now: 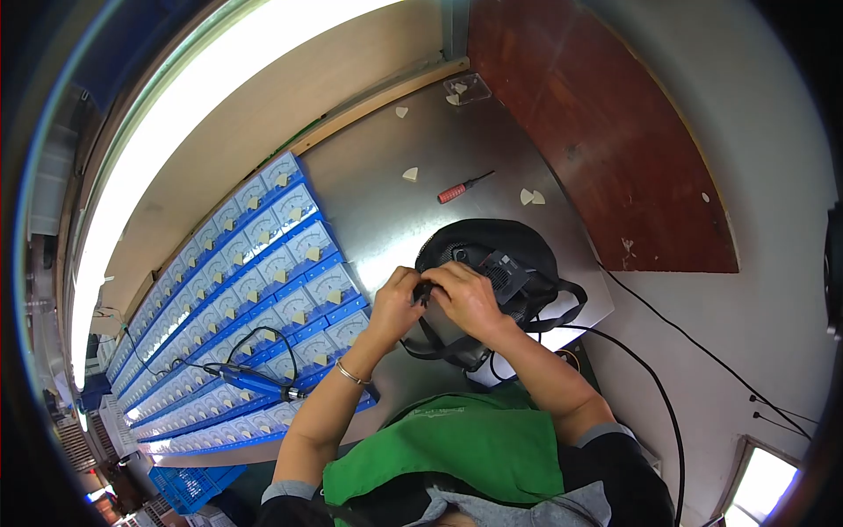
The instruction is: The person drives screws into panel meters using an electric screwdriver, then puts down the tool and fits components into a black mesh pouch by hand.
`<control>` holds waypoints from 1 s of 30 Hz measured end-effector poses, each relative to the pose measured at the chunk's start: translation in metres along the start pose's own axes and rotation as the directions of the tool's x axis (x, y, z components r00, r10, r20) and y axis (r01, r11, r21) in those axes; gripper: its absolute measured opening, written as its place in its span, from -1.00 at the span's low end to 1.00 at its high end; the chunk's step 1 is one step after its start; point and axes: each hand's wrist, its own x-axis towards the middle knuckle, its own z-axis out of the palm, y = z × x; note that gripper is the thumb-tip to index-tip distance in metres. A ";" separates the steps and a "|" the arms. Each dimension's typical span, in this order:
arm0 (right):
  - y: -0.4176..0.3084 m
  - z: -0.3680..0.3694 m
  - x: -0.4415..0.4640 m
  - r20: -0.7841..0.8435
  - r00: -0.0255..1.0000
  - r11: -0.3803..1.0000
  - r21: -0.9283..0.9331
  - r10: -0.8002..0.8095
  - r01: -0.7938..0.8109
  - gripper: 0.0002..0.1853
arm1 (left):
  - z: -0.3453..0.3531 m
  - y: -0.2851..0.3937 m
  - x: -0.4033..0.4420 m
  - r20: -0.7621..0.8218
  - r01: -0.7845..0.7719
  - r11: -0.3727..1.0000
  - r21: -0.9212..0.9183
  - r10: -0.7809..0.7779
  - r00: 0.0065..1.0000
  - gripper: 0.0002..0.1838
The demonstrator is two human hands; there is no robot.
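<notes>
A black bag-like item (pixel 487 235) with mesh, straps and a loop lies on the metal table in front of me. A dark boxy device (pixel 504 276) rests on it. My left hand (pixel 398 303) is closed, its fingertips pinched on a small black piece (pixel 423 292) at the bag's left side. My right hand (pixel 465 297) meets it there, thumb and fingers closed on the same piece. Fingers hide most of the piece, so its kind cannot be told. A black strap (pixel 428 338) hangs below the hands.
Rows of panel meters (pixel 290 206) in blue trays fill the left side, with a blue power tool (pixel 250 379) and its cord on top. A red-handled screwdriver (pixel 453 193), pale wedge pieces (pixel 410 175) and a clear box (pixel 467 88) lie beyond the bag. Black cables (pixel 654 373) run at right.
</notes>
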 end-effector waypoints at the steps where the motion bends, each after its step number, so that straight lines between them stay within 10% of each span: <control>1: -0.004 -0.013 -0.004 -0.022 1.000 1.000 0.004 0.018 -0.018 -0.76 | -0.003 -0.001 -0.001 0.007 -0.008 1.000 -0.010 0.008 1.000 -0.64; 9: 0.056 -0.101 -0.081 0.126 0.844 0.736 -0.565 0.522 -0.372 -0.73 | -0.004 -0.011 -0.005 0.005 -0.021 0.997 -0.071 0.022 1.000 -0.65; 18: 0.069 -0.109 -0.057 0.053 0.894 0.783 -0.508 0.445 -0.360 -0.88 | -0.007 -0.011 -0.011 0.037 -0.053 0.998 0.044 0.052 0.998 -0.66; 30: 0.114 -0.107 -0.024 0.298 0.949 0.909 -0.415 0.105 0.030 -0.90 | -0.006 -0.004 -0.015 0.103 -0.004 0.996 0.089 -0.005 0.995 -0.54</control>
